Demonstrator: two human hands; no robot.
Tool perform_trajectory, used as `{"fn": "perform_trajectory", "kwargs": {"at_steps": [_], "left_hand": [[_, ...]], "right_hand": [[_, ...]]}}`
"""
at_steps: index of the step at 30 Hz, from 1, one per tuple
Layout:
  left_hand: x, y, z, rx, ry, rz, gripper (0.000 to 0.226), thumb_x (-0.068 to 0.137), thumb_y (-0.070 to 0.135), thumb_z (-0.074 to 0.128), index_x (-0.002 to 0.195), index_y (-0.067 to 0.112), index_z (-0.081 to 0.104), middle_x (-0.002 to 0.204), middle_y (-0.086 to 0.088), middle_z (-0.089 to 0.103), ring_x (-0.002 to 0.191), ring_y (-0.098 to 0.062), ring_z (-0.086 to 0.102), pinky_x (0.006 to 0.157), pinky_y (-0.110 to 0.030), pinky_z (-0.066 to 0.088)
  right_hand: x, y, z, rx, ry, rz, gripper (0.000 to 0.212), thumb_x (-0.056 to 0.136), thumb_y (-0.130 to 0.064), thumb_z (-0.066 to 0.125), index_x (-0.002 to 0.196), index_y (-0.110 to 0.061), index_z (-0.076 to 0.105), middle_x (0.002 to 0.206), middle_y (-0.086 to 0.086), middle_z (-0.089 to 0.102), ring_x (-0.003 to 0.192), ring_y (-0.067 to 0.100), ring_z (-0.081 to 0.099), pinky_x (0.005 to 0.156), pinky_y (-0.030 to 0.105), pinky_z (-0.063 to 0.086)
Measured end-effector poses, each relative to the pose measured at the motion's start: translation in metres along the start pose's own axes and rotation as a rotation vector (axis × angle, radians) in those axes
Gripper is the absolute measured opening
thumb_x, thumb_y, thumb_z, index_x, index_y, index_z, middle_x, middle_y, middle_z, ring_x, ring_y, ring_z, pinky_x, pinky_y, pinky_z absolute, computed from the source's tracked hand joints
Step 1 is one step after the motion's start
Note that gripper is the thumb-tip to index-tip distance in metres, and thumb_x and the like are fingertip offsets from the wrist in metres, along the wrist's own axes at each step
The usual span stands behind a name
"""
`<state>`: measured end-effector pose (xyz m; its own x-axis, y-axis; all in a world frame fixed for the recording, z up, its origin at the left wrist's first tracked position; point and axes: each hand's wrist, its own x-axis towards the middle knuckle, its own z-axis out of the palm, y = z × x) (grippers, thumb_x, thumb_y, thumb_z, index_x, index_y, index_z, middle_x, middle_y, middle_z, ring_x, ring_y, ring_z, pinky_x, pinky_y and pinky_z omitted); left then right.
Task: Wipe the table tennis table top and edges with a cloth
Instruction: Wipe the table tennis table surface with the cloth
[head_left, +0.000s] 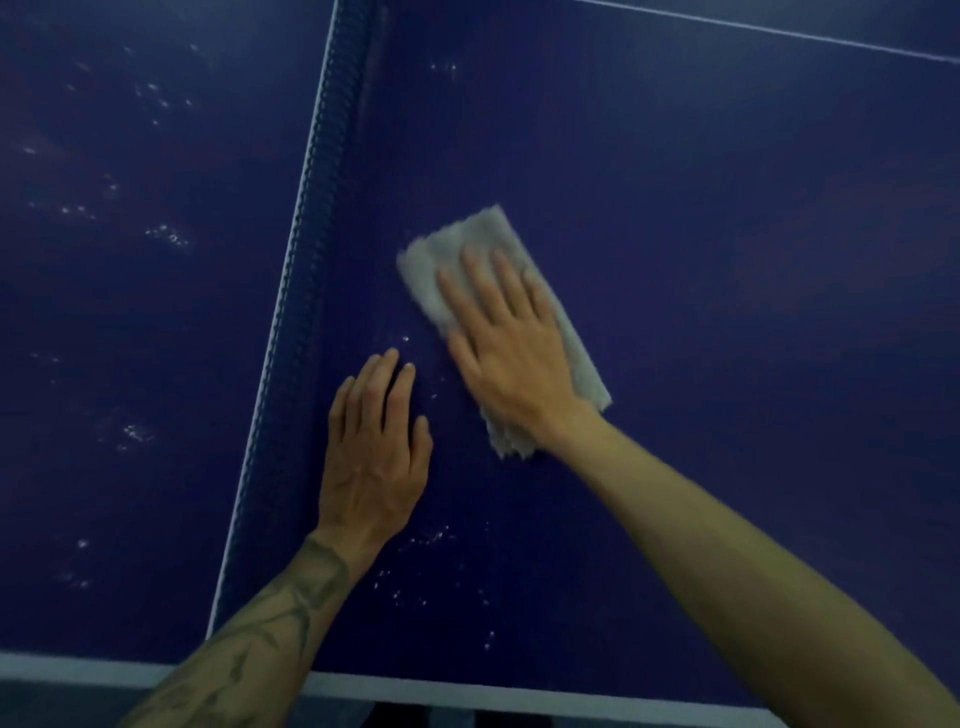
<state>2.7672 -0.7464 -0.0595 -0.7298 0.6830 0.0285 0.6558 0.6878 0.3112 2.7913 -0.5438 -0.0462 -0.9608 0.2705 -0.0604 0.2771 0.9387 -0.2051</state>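
A folded pale grey cloth (462, 244) lies on the dark blue table tennis table top (701, 234), right of the net. My right hand (506, 343) presses flat on the cloth with straight, spread fingers and covers its middle. My left hand (376, 447) rests flat on the bare table top just left of the cloth, fingers straight, holding nothing. Small water droplets (415, 582) dot the surface near my left wrist.
The net (306, 291) with its white top band runs from the near edge up and away, splitting the table. More droplets (166, 236) speckle the half left of the net. A white edge line (467, 693) marks the near side; another white line (779, 31) crosses the far right.
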Motion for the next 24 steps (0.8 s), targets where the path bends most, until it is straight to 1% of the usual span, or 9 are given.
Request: {"fn": "perform_trajectory", "kwargs": {"at_steps": [2,6,9,11,14,15,18,21,24], "left_hand": [[-0.002,-0.002,0.002,0.002,-0.001,-0.002,0.053,0.107,0.025,0.04,0.154,0.002,0.042,0.164,-0.016,0.034,0.154,-0.032,0.031,0.129,-0.051,0.02],[-0.002,-0.004,0.008,0.003,0.026,0.004,0.051,0.106,0.025,0.041,0.153,0.004,0.041,0.164,-0.014,0.033,0.154,-0.031,0.03,0.13,-0.048,0.016],[-0.003,-0.006,0.009,0.007,0.038,0.013,0.051,0.106,0.024,0.043,0.153,0.004,0.041,0.164,-0.015,0.033,0.154,-0.031,0.031,0.13,-0.048,0.017],[-0.002,-0.005,0.009,0.014,0.041,0.01,0.051,0.105,0.023,0.043,0.152,0.003,0.041,0.164,-0.015,0.034,0.153,-0.032,0.032,0.13,-0.048,0.017],[-0.001,-0.004,0.006,0.0,0.04,0.004,0.052,0.104,0.023,0.042,0.152,0.002,0.042,0.164,-0.016,0.035,0.153,-0.032,0.032,0.129,-0.049,0.018],[-0.001,-0.004,0.006,-0.006,0.041,0.004,0.052,0.104,0.024,0.042,0.152,0.002,0.043,0.163,-0.016,0.035,0.153,-0.032,0.033,0.129,-0.049,0.018],[-0.001,-0.005,0.005,-0.01,0.042,0.007,0.052,0.104,0.023,0.042,0.152,0.002,0.042,0.163,-0.016,0.034,0.153,-0.032,0.032,0.13,-0.049,0.018],[-0.002,-0.005,0.005,-0.007,0.038,0.0,0.052,0.105,0.023,0.042,0.152,0.002,0.042,0.164,-0.015,0.034,0.154,-0.031,0.031,0.131,-0.047,0.015],[-0.002,-0.004,0.006,-0.002,0.04,0.003,0.051,0.105,0.022,0.042,0.152,0.003,0.041,0.164,-0.015,0.034,0.154,-0.031,0.031,0.131,-0.047,0.014]], "right_hand": [[-0.031,0.014,0.0,-0.009,-0.034,-0.024,0.059,0.114,-0.043,0.032,0.17,-0.028,0.023,0.179,0.003,0.013,0.166,0.026,0.007,0.134,0.051,0.007],[-0.01,0.058,-0.011,-0.036,0.021,0.277,0.06,0.114,-0.044,0.028,0.171,-0.029,0.016,0.18,0.002,0.008,0.166,0.026,0.003,0.134,0.049,0.004],[0.022,0.039,-0.008,0.021,0.055,0.423,0.062,0.114,-0.045,0.026,0.171,-0.028,0.013,0.18,0.004,0.005,0.166,0.027,0.001,0.134,0.051,0.002],[0.012,0.012,0.001,0.016,0.046,0.317,0.061,0.114,-0.044,0.025,0.172,-0.026,0.013,0.18,0.007,0.005,0.166,0.029,0.0,0.133,0.053,0.003],[-0.048,-0.014,0.01,0.01,0.001,0.028,0.06,0.114,-0.042,0.032,0.17,-0.024,0.022,0.179,0.007,0.011,0.166,0.03,0.004,0.133,0.054,0.008],[-0.068,-0.012,0.01,0.011,-0.02,0.001,0.06,0.114,-0.042,0.033,0.17,-0.025,0.024,0.179,0.006,0.012,0.166,0.028,0.005,0.133,0.054,0.009],[-0.091,0.026,-0.002,-0.007,-0.054,0.171,0.06,0.113,-0.043,0.031,0.171,-0.029,0.019,0.179,0.002,0.009,0.166,0.025,0.002,0.133,0.052,0.01],[-0.054,0.057,-0.013,-0.015,-0.02,0.418,0.061,0.114,-0.044,0.025,0.171,-0.031,0.009,0.18,0.001,0.002,0.166,0.025,-0.002,0.133,0.051,0.006],[-0.012,0.043,-0.008,0.043,0.029,0.525,0.062,0.114,-0.046,0.023,0.172,-0.03,0.005,0.18,0.002,-0.002,0.166,0.027,-0.004,0.133,0.052,0.002]]}}
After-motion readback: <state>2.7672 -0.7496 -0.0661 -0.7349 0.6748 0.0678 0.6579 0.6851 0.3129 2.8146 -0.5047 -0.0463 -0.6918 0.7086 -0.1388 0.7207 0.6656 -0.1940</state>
